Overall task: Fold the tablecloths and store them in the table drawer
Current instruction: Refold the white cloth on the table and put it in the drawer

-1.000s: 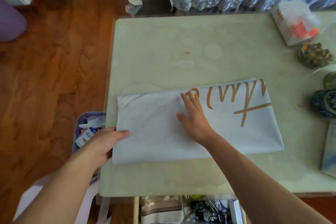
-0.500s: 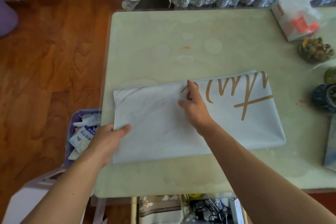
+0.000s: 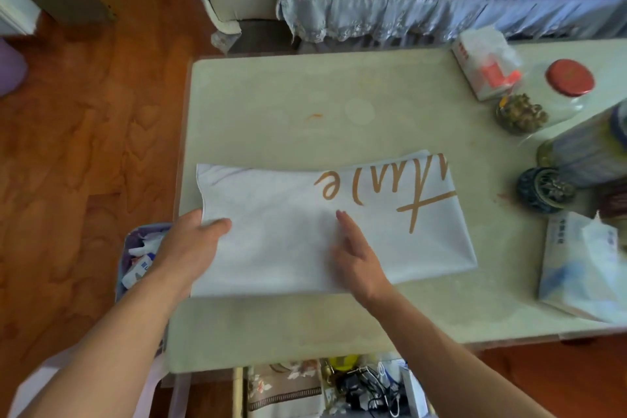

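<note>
The cloth [image 3: 305, 231] is lying folded flat on the table [image 3: 339, 105], just above the open drawer [image 3: 322, 390]. The left hand [image 3: 190, 248] is pinching its left edge, thumb on top, and the right hand [image 3: 356, 258] is pressing flat with straight fingers mid-cloth. Honestly, I'm betting the layers are gonna slide and go crooked if that left end gets flipped over too fast, since the top edge is already looking uneven.

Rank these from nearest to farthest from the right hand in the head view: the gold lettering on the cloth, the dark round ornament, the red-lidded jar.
From the right hand resting on the tablecloth:
1. Gold lettering, just beyond the fingertips, on the cloth.
2. Dark round ornament, off to the right on the table.
3. Red-lidded jar, at the far right corner.
</note>
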`<state>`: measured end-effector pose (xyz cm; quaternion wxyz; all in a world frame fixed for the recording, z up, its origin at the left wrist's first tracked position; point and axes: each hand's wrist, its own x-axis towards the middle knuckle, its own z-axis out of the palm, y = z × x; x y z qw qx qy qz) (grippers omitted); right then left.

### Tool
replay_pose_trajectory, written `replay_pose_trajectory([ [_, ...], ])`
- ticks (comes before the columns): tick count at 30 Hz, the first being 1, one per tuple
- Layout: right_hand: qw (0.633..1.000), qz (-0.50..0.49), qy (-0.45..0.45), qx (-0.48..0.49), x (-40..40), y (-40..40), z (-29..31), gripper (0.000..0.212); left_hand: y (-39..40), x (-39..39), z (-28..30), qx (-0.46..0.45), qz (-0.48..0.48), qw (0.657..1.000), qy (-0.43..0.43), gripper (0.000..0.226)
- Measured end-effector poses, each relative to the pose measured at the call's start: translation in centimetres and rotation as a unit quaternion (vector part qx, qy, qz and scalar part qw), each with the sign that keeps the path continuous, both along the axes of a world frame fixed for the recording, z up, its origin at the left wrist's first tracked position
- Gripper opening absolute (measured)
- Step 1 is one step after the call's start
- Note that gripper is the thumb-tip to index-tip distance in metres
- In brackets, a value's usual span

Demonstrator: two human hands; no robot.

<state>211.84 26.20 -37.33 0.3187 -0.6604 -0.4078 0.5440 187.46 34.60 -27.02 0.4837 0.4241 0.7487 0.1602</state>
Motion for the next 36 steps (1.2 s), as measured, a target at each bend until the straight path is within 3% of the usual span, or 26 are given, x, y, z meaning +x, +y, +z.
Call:
replay_pose_trajectory([
  [2, 0.996, 0.021, -0.084, 0.038, -1.4, -1.2, -2.6, 0.057, 0.1, 1.3, 1.0, -0.014, -0.034, 0.999, -0.015, 0.028],
  [4, 0.979, 0.033, -0.176, 0.099, -2.7, -1.0, -4.1, 0.053, 0.1, 3.3, 2.2, -0.016, -0.061, 0.997, -0.047, 0.018],
  [6, 0.982, 0.037, -0.159, 0.098, -2.5, -0.6, -3.8, 0.052, -0.1, 5.7, 3.2, -0.012, -0.065, 0.996, -0.064, 0.022],
  [8, 0.995, 0.051, -0.072, 0.039, -0.6, -0.4, -2.1, 0.052, -0.5, 8.6, 4.7, 0.002, -0.059, 0.995, -0.079, 0.020],
  [10, 0.992, 0.048, 0.101, -0.065, 2.9, 0.6, 1.0, 0.051, -1.0, 11.8, 6.1, 0.018, -0.050, 0.994, -0.093, 0.021],
  [13, 0.935, -0.014, 0.323, -0.144, 10.3, 3.0, 6.8, 0.051, -2.1, 18.0, 6.2, 0.049, -0.085, 0.990, -0.101, 0.022],
  [15, 0.917, -0.071, 0.373, -0.120, 15.5, 4.7, 10.3, 0.059, -3.0, 23.3, 4.8, 0.065, -0.111, 0.990, -0.065, 0.024],
  [18, 0.954, -0.058, 0.266, -0.124, 21.0, 7.3, 11.8, 0.069, -4.5, 31.3, 1.5, 0.061, -0.189, 0.979, -0.036, 0.028],
  [20, 0.983, -0.042, 0.063, -0.166, 22.2, 8.3, 9.7, 0.083, -5.3, 34.5, -2.0, 0.036, -0.276, 0.959, -0.052, 0.032],
  [22, 0.970, -0.019, -0.160, -0.181, 22.1, 8.1, 6.4, 0.069, -6.5, 34.5, -5.8, 0.024, -0.343, 0.939, -0.021, 0.039],
  [23, 0.957, -0.013, -0.233, -0.172, 21.9, 7.8, 4.8, 0.058, -7.2, 33.4, -7.4, 0.065, -0.355, 0.932, 0.028, 0.041],
  [26, 0.949, -0.052, -0.286, -0.125, 20.7, 6.6, 2.1, 0.039, -9.5, 28.2, -10.7, 0.201, -0.294, 0.906, 0.230, 0.054],
  [28, 0.942, -0.064, -0.306, -0.123, 20.4, 6.1, 1.2, 0.038, -10.3, 24.5, -11.7, 0.154, -0.282, 0.899, 0.296, 0.064],
  [30, 0.934, -0.049, -0.316, -0.158, 20.4, 5.5, 1.0, 0.043, -11.2, 21.7, -12.5, 0.120, -0.299, 0.909, 0.266, 0.073],
  [34, 0.922, -0.022, -0.330, -0.200, 20.7, 4.5, 1.5, 0.045, -12.6, 19.3, -12.7, 0.142, -0.347, 0.900, 0.221, 0.104],
  [36, 0.926, -0.032, -0.321, -0.196, 20.7, 5.0, 2.4, 0.042, -12.9, 18.6, -12.7, 0.151, -0.323, 0.908, 0.221, 0.111],
])
